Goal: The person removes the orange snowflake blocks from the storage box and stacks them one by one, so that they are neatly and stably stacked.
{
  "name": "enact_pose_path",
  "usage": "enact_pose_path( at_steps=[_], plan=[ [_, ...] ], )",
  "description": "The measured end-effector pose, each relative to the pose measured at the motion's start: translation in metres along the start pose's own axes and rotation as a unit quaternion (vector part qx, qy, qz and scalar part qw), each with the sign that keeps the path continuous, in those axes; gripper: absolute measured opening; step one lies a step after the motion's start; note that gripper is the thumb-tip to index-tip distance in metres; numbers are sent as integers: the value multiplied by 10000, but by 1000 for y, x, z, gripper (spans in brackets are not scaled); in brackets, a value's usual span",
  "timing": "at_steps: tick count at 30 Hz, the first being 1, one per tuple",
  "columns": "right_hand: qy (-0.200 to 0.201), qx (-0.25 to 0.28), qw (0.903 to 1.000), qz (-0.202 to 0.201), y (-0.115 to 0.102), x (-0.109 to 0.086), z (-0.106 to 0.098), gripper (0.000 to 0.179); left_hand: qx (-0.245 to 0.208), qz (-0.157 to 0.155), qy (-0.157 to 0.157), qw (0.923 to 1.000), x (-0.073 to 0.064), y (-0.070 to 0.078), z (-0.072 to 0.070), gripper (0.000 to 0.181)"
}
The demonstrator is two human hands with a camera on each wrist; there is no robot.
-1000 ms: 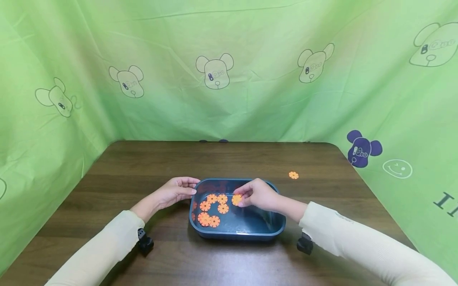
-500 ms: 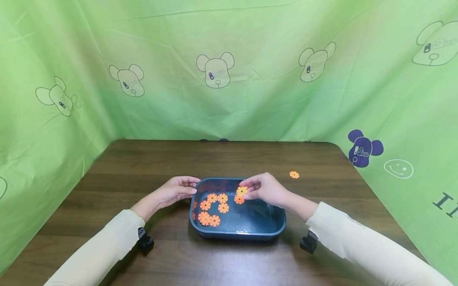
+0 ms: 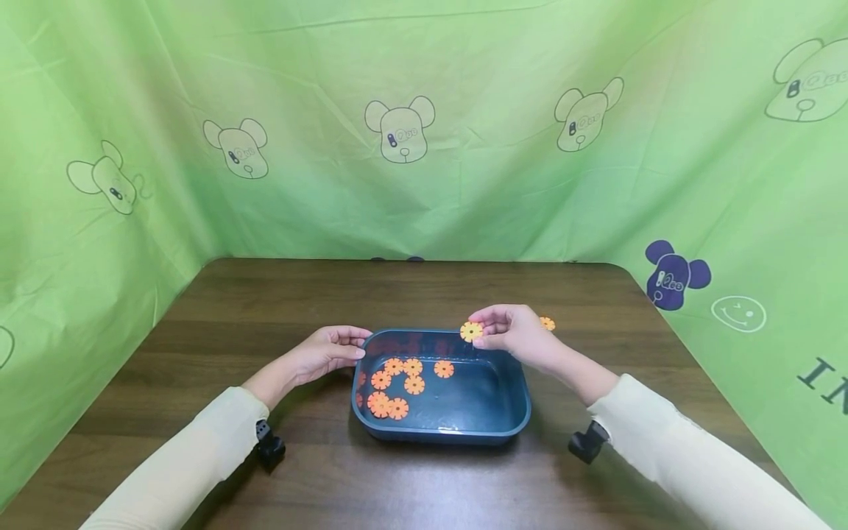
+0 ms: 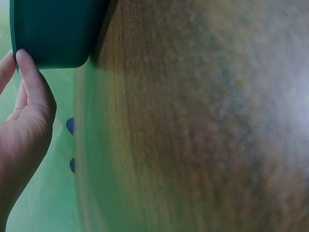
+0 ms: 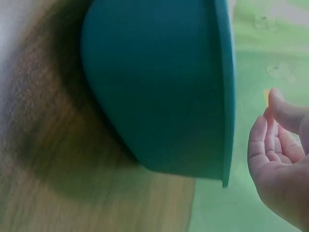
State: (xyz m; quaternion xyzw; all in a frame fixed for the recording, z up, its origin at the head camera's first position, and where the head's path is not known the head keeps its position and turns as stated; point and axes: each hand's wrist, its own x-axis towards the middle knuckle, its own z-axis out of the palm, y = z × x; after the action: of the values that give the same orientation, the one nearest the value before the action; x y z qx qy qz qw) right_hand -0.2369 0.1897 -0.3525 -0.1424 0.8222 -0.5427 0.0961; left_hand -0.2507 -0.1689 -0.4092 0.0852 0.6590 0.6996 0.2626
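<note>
A dark blue rectangular bin stands on the table. My left hand grips its upper left rim, with the thumb on the outer wall in the left wrist view. Between thumb and fingers my right hand pinches a yellow-orange flower-shaped disc, raised over the bin's back right rim. Only a sliver of that flower-shaped disc shows in the right wrist view. Several orange flower-shaped discs lie on the bin's floor, mostly at the left; a single disc lies nearer the middle.
Behind the right hand, another orange flower-shaped disc lies on the brown wooden table, partly hidden by the hand. A green cloth with bear-head prints hangs along the table's back and sides.
My right hand has lifted the yellow-orange disc from inside the bin, up and to the right, leaving an orange disc below. My left hand stays on the rim.
</note>
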Motion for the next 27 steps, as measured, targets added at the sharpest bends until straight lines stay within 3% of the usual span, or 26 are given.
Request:
enact_pose_path(
  at_steps=[12, 27],
  plan=[
    [459, 66, 9986, -254, 13, 0, -30, 40, 0, 31, -8, 10000, -2, 1, 1, 49],
    [1094, 387, 9918, -536, 56, 6, -63, 40, 9, 25, 44, 10000, -2, 0, 2, 49]
  ],
)
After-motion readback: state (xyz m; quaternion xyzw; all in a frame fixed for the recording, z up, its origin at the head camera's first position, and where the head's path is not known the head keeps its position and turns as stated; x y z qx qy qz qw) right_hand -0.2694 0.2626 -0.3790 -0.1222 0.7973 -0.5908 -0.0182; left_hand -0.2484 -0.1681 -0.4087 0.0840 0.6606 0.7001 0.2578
